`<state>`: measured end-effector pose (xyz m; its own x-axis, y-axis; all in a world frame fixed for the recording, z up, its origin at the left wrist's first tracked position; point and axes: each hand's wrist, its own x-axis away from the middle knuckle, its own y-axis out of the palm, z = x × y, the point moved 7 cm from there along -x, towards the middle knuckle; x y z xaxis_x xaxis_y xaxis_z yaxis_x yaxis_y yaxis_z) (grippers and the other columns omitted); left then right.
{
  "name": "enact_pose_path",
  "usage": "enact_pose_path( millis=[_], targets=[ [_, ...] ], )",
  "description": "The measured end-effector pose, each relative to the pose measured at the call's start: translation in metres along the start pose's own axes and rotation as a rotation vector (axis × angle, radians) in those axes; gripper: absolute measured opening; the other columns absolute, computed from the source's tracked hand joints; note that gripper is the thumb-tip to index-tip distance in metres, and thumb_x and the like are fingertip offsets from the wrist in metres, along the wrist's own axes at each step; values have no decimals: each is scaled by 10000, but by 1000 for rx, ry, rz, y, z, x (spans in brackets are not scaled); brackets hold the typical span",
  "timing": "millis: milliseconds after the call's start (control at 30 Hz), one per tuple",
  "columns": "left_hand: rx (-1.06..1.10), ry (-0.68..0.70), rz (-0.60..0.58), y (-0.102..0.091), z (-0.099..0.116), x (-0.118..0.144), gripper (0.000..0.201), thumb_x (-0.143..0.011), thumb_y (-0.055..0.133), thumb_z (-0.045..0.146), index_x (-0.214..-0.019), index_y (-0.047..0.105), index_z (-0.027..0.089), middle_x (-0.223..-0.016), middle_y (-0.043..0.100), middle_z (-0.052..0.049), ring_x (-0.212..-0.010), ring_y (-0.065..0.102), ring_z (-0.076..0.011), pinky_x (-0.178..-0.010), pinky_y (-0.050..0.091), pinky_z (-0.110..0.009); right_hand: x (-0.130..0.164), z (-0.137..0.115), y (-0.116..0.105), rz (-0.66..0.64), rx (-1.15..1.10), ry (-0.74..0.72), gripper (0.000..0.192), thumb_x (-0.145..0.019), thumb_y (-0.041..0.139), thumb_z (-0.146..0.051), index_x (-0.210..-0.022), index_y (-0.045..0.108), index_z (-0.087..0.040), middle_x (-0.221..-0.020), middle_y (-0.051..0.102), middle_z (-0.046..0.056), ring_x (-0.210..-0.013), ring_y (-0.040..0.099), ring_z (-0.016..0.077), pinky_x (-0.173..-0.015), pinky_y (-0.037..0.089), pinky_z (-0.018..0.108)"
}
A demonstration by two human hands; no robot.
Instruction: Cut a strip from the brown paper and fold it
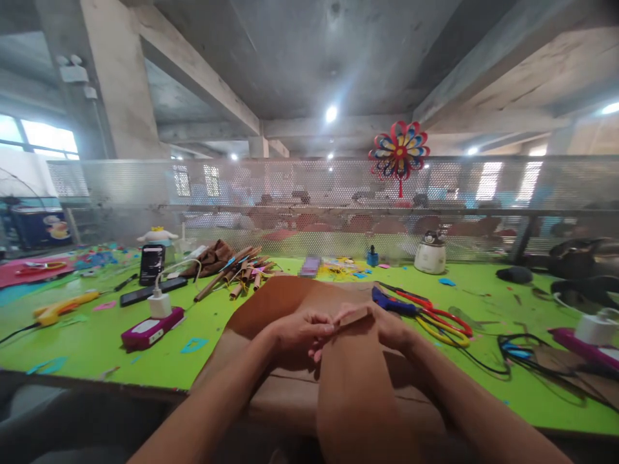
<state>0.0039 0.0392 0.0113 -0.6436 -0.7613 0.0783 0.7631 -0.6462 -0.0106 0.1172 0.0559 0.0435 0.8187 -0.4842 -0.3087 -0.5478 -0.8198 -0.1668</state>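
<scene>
Your two hands grip the folded top edge of a brown paper strip (355,380), near edge of the green table (97,335).
Your left hand (307,332) pinches the fold's left end; your right hand (380,320) is closed on its right end, some fingers hidden behind paper. Strip hangs toward you, over a larger brown sheet (271,306). Red-handled scissors (420,299) lie right of it, rolled tubes (249,267) beyond, to the left.

The paper (273,306) lies across the front edge of the table (207,322), between the left power strip (153,330) and the scissors (414,298). Farther back, rolls (239,270) lie left and the jug (430,256) stands right, before the screen (309,183).
</scene>
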Motion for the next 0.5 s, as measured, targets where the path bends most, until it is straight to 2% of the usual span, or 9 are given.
enact_pose_path(
  millis=[100,200,267,333,500],
  targets=[
    [-11,-26,-61,4,-3,-3,410,-711,686,522,-805,605,130,-560,532,8,-462,475,-86,-470,328,-210,-2,-4,0,21,-1,-74,232,-667,760,-279,-856,694,-163,-919,638,42,-850,600,180,-792,472,294],
    [6,-39,-18,5,-3,-3,396,-689,727,464,-865,642,120,-707,598,-23,-570,516,-96,-563,379,-226,-2,0,-7,102,-26,-58,235,-698,741,-337,-819,672,-147,-814,629,26,-743,578,144,-747,462,281],
    [47,-40,56,2,-1,-1,394,-683,738,425,-927,653,128,-796,620,-40,-644,539,-110,-620,398,-238,-1,4,-13,167,-30,-28,268,-712,726,-381,-798,659,-136,-752,613,15,-690,550,128,-707,446,267],
    [78,-15,143,-5,2,0,370,-702,713,424,-928,651,139,-800,617,-42,-655,542,-114,-632,405,-243,1,7,-18,188,2,25,305,-718,712,-418,-798,653,-130,-716,591,4,-653,518,114,-663,422,249],
    [-60,98,443,-41,12,-2,364,-754,617,490,-886,632,151,-824,619,-56,-671,544,-124,-634,420,-241,3,28,-26,29,302,241,360,-770,621,-461,-831,683,-112,-654,555,-10,-572,428,92,-549,337,217]
  ],
)
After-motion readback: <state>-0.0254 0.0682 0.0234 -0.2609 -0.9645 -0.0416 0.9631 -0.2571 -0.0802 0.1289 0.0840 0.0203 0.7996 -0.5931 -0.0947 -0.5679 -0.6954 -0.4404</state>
